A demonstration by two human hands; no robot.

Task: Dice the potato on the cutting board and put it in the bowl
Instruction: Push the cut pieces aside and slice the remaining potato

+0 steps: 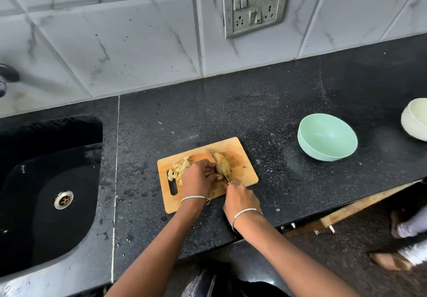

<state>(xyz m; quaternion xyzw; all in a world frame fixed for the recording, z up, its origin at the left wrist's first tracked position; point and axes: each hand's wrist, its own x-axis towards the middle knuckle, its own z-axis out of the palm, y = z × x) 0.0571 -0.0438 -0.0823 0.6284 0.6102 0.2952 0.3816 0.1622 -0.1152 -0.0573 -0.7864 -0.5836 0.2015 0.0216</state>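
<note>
A wooden cutting board (240, 155) lies on the black counter. On it sits a sliced yellow potato piece (222, 161), and a pile of small potato cubes (179, 169) lies at the board's left end. My left hand (199, 178) curls over the near side of the potato piece and holds it down. My right hand (240, 198) grips the handle of a knife (218, 165), whose blade stands across the potato, right beside my left fingers. A mint green bowl (327, 137) stands empty on the counter to the right of the board.
A black sink (46, 181) with a metal drain sits at the left. A cream bowl (416, 118) is at the right edge. The tiled wall with a switch plate (254, 3) rises behind. Another person's feet (406, 241) are on the floor, lower right.
</note>
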